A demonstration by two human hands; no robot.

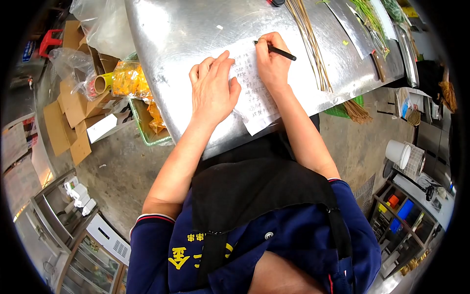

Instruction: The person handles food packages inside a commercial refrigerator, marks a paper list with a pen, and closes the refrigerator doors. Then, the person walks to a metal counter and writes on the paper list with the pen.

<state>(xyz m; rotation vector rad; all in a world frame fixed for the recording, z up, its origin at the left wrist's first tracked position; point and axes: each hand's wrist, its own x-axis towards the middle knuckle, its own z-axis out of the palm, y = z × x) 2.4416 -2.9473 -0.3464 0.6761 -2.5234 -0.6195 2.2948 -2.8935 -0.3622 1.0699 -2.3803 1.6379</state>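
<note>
A sheet of white paper [259, 115] covered with handwritten lines lies on the shiny metal table [176, 29]. My right hand [272, 61] pinches a black pen [283, 51] over the upper part of the sheet; the pen's tip end points left. Flat beside the writing rests my left hand [213, 88], its fingers stretched out and touching the paper's left side. It holds nothing. Part of the written text is hidden under my hands.
Thin brown sticks [311, 46] lie right of the paper. Farther right are a cleaver [350, 27], scissors [378, 41] and green stalks [364, 10]. Open cardboard boxes [73, 105], a green-rimmed crate [156, 141] and yellow packages [129, 78] stand left of the table.
</note>
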